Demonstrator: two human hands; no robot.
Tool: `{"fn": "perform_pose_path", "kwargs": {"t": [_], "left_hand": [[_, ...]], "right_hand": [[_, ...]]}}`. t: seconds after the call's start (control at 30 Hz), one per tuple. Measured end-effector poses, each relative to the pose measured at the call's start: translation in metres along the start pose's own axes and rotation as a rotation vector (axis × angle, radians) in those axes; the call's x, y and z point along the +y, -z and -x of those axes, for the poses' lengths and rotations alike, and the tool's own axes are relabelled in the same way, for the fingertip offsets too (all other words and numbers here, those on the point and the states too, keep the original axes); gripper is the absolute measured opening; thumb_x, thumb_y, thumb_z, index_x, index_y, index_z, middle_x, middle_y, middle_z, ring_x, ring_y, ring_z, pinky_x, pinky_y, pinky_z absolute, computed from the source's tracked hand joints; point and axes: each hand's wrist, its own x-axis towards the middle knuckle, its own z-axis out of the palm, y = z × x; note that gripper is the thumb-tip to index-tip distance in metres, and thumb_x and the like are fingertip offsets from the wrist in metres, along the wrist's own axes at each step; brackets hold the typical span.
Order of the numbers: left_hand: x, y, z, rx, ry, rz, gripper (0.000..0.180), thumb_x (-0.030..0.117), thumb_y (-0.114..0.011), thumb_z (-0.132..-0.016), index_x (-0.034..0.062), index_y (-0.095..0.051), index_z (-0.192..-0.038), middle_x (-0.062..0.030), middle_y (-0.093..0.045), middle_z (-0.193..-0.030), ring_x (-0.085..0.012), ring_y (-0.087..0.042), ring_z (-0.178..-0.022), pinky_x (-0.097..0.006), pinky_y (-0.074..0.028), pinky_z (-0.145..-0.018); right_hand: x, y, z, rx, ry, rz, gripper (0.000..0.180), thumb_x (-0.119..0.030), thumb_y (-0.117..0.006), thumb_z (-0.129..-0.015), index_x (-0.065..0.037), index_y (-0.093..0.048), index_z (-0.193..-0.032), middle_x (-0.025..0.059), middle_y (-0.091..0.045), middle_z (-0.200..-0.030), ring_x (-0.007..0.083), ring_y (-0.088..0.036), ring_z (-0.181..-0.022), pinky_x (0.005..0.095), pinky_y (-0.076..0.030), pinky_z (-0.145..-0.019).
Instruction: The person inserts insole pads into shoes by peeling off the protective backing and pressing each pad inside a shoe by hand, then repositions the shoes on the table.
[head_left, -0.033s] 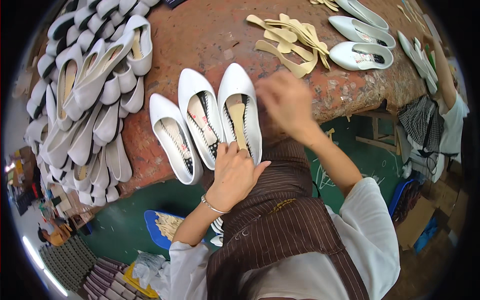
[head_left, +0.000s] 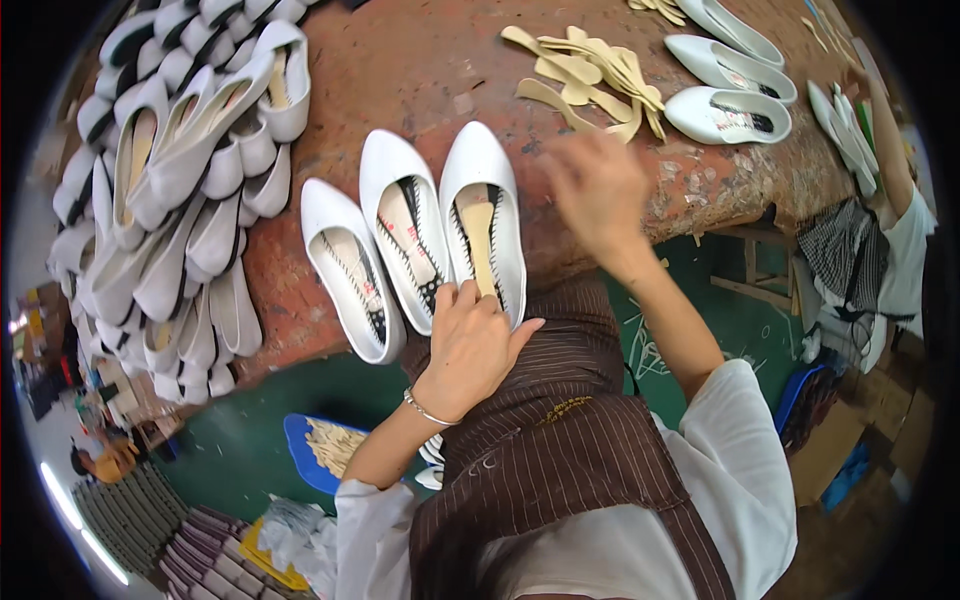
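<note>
The white shoe is covered at its heel by the left hand, fingers curled inside, though a clamp cannot be confirmed; just ahead, the tan strip is best pressed flat and centred; rightward, the right hand is too blurred to be read

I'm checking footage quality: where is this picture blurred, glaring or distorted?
Head view: right hand motion-blurred, left hand fairly sharp; head view: strip lights glare white at lower left; head view: fisheye framing leaves the corners black.
</note>
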Motion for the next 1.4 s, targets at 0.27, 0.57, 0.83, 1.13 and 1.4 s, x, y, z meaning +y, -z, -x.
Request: {"fn": "perform_pose_path", "kwargs": {"t": [0.27,0.57,0.83,1.13,1.4], "left_hand": [[0.015,-0.009,0.014,0.299,0.115,0.150,0.021,0.024,-0.075,-0.083,0.0040,-0.071,-0.085,-0.0058,-0.061,-0.086,-0.0250,-0.053,-0.085,-0.040,-0.038,-0.079],[-0.013,0.021,0.014,0.715,0.214,0.321,0.029,0.020,-0.076,-0.083,0.0039,-0.070,-0.106,-0.0125,-0.066,-0.118,-0.0315,-0.057,-0.114,-0.046,-0.041,-0.102],[-0.034,0.024,0.044,0.751,0.368,0.659,0.029,-0.003,-0.075,-0.079,0.0046,-0.077,-0.107,-0.0090,-0.068,-0.081,-0.0141,-0.064,-0.078,-0.026,-0.052,-0.065],[-0.056,0.031,0.048,1.009,0.053,0.271,0.023,-0.011,-0.076,-0.071,0.0016,-0.073,-0.091,-0.0098,-0.074,-0.088,-0.0245,-0.069,-0.075,-0.031,-0.054,-0.066],[-0.062,0.029,0.043,0.692,-0.114,0.267,0.026,-0.012,-0.072,-0.068,0.0019,-0.072,-0.089,-0.0088,-0.073,-0.089,-0.0255,-0.069,-0.084,-0.032,-0.055,-0.073]], "right_hand": [[0.056,0.002,-0.022,-0.045,0.062,0.144,0.014,-0.009,-0.070,-0.082,-0.007,-0.070,-0.096,0.0061,-0.068,-0.094,0.0243,-0.065,-0.092,0.0378,-0.049,-0.079],[-0.055,0.052,-0.045,-1.097,0.114,-0.721,0.008,0.000,-0.071,-0.082,-0.001,-0.072,-0.091,0.0009,-0.072,-0.077,0.0052,-0.058,-0.066,0.0229,-0.044,-0.058],[-0.065,0.001,-0.072,-0.975,0.177,-0.827,0.014,-0.006,-0.079,-0.080,-0.007,-0.080,-0.093,-0.0028,-0.063,-0.073,0.0039,-0.050,-0.063,0.0235,-0.033,-0.051],[-0.079,-0.026,-0.079,-0.954,0.045,-0.805,0.014,-0.012,-0.076,-0.086,-0.007,-0.080,-0.099,-0.0015,-0.066,-0.078,0.0023,-0.053,-0.065,0.0189,-0.042,-0.056],[-0.070,-0.042,-0.080,-1.118,-0.145,-0.966,0.025,-0.006,-0.075,-0.085,0.001,-0.075,-0.108,0.0067,-0.073,-0.098,0.0103,-0.064,-0.090,0.0245,-0.050,-0.083]]}}
